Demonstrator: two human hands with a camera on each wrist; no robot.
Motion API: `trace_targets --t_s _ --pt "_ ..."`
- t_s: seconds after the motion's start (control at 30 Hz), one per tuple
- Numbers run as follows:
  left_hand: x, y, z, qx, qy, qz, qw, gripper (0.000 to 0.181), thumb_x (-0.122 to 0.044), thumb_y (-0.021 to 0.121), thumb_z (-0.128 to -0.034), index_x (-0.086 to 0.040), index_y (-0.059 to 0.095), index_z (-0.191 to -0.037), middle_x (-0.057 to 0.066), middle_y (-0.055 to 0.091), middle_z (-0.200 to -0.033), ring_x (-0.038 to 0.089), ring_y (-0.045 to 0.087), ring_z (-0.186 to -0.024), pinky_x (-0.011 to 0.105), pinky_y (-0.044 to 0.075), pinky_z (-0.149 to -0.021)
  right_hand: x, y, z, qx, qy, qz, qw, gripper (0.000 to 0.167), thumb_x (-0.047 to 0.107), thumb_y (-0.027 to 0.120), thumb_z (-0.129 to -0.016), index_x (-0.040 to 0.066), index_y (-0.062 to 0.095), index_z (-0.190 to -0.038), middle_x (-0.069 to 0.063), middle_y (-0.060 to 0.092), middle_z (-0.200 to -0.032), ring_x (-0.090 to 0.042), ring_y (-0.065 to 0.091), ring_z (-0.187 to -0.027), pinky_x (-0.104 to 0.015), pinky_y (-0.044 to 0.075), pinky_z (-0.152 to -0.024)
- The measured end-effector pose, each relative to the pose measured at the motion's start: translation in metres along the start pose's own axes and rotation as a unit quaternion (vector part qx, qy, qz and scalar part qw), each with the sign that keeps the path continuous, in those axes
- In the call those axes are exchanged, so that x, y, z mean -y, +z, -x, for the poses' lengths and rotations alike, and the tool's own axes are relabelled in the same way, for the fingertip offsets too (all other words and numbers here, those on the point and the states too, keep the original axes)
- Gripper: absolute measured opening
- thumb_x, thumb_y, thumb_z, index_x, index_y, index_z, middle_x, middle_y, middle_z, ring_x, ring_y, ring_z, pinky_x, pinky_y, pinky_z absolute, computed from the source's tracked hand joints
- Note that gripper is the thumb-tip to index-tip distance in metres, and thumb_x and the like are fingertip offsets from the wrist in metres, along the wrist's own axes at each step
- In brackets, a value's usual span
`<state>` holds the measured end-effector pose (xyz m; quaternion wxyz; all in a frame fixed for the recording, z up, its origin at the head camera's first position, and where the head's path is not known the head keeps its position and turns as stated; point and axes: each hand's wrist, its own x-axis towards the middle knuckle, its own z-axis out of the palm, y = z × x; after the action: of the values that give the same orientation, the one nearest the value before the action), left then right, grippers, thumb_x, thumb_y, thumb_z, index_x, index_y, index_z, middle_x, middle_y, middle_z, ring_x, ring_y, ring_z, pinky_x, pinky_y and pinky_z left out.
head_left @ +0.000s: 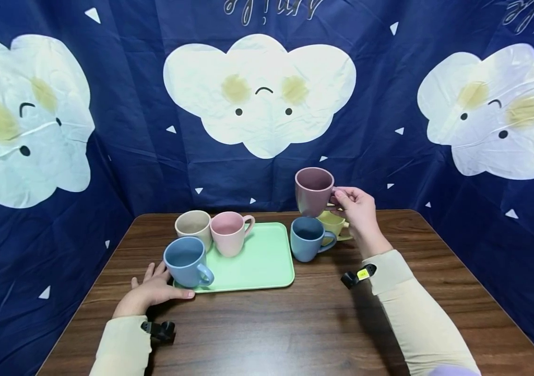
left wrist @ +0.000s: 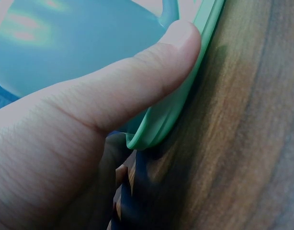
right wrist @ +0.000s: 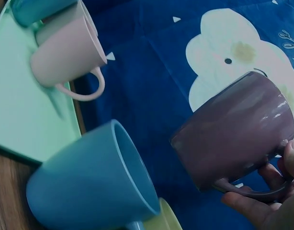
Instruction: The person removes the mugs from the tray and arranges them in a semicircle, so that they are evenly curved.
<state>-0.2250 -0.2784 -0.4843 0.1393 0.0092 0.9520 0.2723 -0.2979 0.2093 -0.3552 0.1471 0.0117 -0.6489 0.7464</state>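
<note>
While a smooth blue mug (head_left: pixel 183 266), a cream mug (head_left: pixel 195 230) and a pale-pink mug (head_left: pixel 228 238) stand on the rectangular mint-green tray (head_left: pixel 267 258), work appears midway: a glossy mauve mug (head_left: pixel 311 197) is held aloft, and a duller blue mug (head_left: pixel 305 244) and a pale-yellow mug (head_left: pixel 331 222) stand on the brown wood-grain desk (head_left: pixel 267 329). Right hand (head_left: pixel 358 210): raised, fingers pinching the mauve mug's handle. Left hand (head_left: pixel 155 288): low, fingers spread, thumb on the tray's near-left rim.

mauve mug (head_left: pixel 311 199), pale green tray (head_left: pixel 262 256), wood-grained brown table (head_left: pixel 257 329) — navy backdrop (head_left: pixel 128 104) with white clouds (head_left: pixel 259 128)
</note>
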Motion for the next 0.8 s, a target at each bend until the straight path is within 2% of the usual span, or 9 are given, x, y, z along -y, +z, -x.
trace_targets --t_s 0.17,0.27,0.33,0.57,0.8 --pt "0.005 0.002 -0.004 -0.002 -0.001 -0.003 1.0 0.138 -0.078 0.079 -0.0609 0.008 0.025 -0.156 0.035 0.005 -0.162 0.057 -0.013 -0.147 0.083 -0.017 -0.099 0.003 -0.012 -0.004 -0.012 -0.006 -0.001 0.9999 0.005 0.002 0.063 -0.099 0.002 0.068 -0.102 0.004 0.075 -0.081 -0.013 0.072 -0.071 -0.028 0.061 -0.062" --pt "0.003 0.001 -0.002 0.0 -0.004 -0.003 1.0 0.137 -0.076 0.08 -0.0619 0.009 0.025 -0.155 0.035 0.005 -0.162 0.058 -0.012 -0.146 0.083 -0.016 -0.1 0.004 -0.019 -0.006 -0.023 -0.005 -0.007 0.9997 0.007 0.002 0.063 -0.099 0.005 0.07 -0.099 0.003 0.075 -0.082 -0.016 0.072 -0.075 -0.028 0.06 -0.061" --pt "0.0 -0.001 0.0 0.003 -0.003 0.0 1.0 0.137 -0.075 0.08 -0.063 0.01 0.024 -0.155 0.036 0.005 -0.161 0.059 -0.013 -0.146 0.083 -0.015 -0.099 0.005 -0.023 -0.009 -0.03 -0.005 -0.011 0.9995 0.009 0.002 0.063 -0.098 0.007 0.071 -0.097 0.002 0.075 -0.083 -0.017 0.072 -0.076 -0.028 0.06 -0.06" --pt "0.005 0.002 -0.003 -0.003 0.004 -0.003 1.0 0.137 -0.077 0.079 -0.0619 0.009 0.025 -0.155 0.036 0.004 -0.161 0.059 -0.013 -0.145 0.084 -0.017 -0.098 0.005 -0.039 -0.013 -0.04 -0.018 -0.027 0.9987 0.013 0.0 0.064 -0.098 0.009 0.071 -0.092 0.001 0.075 -0.082 -0.015 0.072 -0.073 -0.025 0.058 -0.055" --pt "-0.007 -0.003 0.005 0.002 -0.005 -0.014 0.9999 0.131 -0.069 0.081 -0.0675 0.012 0.024 -0.154 0.038 0.006 -0.16 0.06 -0.01 -0.145 0.084 -0.012 -0.1 0.003 -0.054 -0.012 -0.059 -0.014 -0.03 0.9977 0.014 0.0 0.064 -0.098 0.01 0.071 -0.09 0.001 0.075 -0.082 -0.013 0.072 -0.07 -0.027 0.059 -0.057"
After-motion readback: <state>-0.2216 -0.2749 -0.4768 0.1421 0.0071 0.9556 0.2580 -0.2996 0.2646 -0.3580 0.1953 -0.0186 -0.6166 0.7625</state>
